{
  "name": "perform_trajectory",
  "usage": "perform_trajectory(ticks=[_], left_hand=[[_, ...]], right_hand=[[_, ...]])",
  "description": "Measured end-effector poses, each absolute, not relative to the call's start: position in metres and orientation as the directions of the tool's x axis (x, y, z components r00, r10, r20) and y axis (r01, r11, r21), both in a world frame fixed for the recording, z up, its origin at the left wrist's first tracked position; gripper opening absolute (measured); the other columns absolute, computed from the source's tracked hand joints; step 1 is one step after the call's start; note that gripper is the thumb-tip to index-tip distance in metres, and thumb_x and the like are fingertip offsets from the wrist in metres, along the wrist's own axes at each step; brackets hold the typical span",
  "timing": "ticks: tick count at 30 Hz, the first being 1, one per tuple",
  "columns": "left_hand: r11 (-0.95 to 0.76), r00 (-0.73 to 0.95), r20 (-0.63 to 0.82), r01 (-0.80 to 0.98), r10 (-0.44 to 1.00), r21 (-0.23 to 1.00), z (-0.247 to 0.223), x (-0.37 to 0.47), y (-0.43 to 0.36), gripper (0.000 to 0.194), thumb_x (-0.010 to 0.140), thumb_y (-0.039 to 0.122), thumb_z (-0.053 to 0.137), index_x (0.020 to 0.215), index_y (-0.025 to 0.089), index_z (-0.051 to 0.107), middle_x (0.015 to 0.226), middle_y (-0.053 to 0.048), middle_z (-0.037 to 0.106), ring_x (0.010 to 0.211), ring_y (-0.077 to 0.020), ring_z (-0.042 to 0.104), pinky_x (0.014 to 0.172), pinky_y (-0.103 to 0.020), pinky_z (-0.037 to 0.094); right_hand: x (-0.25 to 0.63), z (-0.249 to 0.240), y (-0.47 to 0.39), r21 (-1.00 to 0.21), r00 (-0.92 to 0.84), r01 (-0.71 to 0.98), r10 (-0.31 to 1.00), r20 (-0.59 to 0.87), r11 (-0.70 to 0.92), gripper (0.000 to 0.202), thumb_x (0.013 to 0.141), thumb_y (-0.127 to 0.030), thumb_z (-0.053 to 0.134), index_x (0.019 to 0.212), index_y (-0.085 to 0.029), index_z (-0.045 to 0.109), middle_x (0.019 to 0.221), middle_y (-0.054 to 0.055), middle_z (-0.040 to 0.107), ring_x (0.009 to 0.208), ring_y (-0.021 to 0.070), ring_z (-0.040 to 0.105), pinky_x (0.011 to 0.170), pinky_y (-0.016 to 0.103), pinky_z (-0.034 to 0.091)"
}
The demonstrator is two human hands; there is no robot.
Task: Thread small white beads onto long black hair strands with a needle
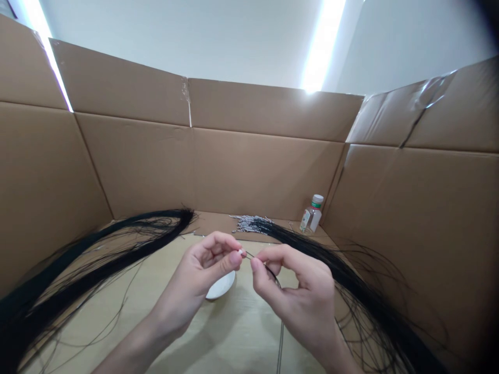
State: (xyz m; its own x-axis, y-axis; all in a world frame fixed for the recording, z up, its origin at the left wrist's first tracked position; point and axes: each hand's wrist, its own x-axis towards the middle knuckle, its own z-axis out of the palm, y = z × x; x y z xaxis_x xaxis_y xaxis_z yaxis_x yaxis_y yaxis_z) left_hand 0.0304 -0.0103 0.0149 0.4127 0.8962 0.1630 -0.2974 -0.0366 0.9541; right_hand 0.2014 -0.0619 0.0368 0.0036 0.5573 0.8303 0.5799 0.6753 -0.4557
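Observation:
Between the thumb and index finger of my left hand [208, 267] is a small white bead [240, 252]. My right hand [296, 291] pinches a thin black cord [280, 332] close to the bead, and short dark ends reach from these fingertips to it. Whether the cord passes through the bead is too small to tell. From my right hand the cord hangs down toward the table's near edge. Below and behind my left fingers sits a white dish [222, 286], partly hidden by that hand.
Black cords lie in a thick bundle [128, 265] on the left. Another bundle [351, 280] runs along the right, its far ends carrying many silvery-white beads [251, 224]. A clear bottle with a white cap [311, 215] stands at the back right. Cardboard walls [265, 171] surround the table [234, 337].

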Motion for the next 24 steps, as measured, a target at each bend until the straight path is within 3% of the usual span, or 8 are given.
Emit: perform_trajectory(ticks=[18,24], left_hand=[[-0.039,0.424,0.165,-0.289,0.89,0.957,0.0113,0.0301,-0.0094,0.021,0.085,0.038,0.083,0.094,0.025,0.07,0.085,0.001,0.066,0.082,-0.014,0.057,0.071,-0.023,0.045],[-0.084,0.39,0.173,-0.234,0.904,0.969,0.015,0.032,-0.0071,0.024,0.082,0.042,0.084,0.091,0.024,0.07,0.081,0.002,0.065,0.074,-0.0127,0.056,0.062,-0.022,0.041]], right_hand=[[0.2023,0.0353,-0.0594,-0.416,-0.013,0.622,0.54,0.842,0.663,0.014,0.088,-0.013,0.067,0.076,-0.02,0.066,0.061,-0.005,0.062,0.053,0.0108,0.058,0.055,0.025,0.046],[0.2027,0.0353,-0.0602,-0.391,-0.029,0.633,0.525,0.851,0.668,0.015,0.088,-0.012,0.066,0.076,-0.019,0.065,0.062,-0.004,0.062,0.054,0.0111,0.059,0.056,0.025,0.046]])
